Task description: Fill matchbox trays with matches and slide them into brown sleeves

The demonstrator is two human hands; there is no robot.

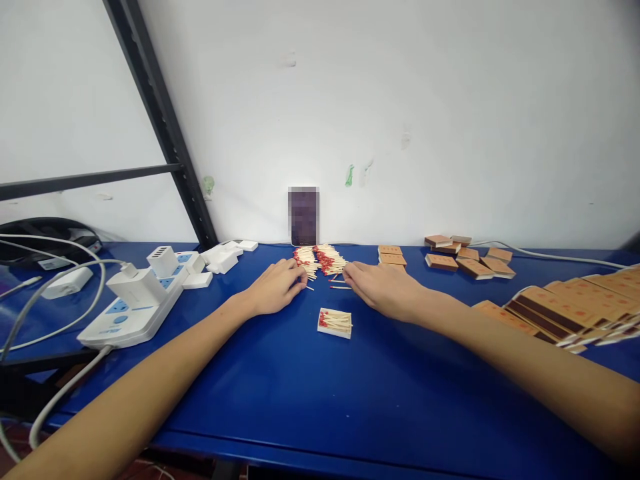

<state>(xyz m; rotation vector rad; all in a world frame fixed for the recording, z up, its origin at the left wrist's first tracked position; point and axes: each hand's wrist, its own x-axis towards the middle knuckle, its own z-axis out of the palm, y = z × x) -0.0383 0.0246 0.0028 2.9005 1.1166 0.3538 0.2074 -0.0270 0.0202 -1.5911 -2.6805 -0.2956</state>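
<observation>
My left hand [277, 287] rests at the left side of a heap of red-tipped matches [330, 259], thumb and fingers drawn together. A pale matchstick end [310, 288] shows beside its thumb. Across the heap, my right hand [383, 290] has its fingers pressed together at the right edge. Two loose matches [340, 287] point their red heads left, their other ends at or under these fingertips. Whether either hand grips a match is hidden. Nearer to me, between the hands, lies an open matchbox tray [335, 333] partly filled with matches, heads to the left.
On the left are a white power strip [145, 327] with chargers, looping cables and white adapters [223, 257]. A pixelated upright panel [304, 217] leans on the wall. Closed matchboxes [391, 251] stand beyond my right hand, more matchboxes [475, 267] farther right, and a large pile [565, 307] beside my right forearm.
</observation>
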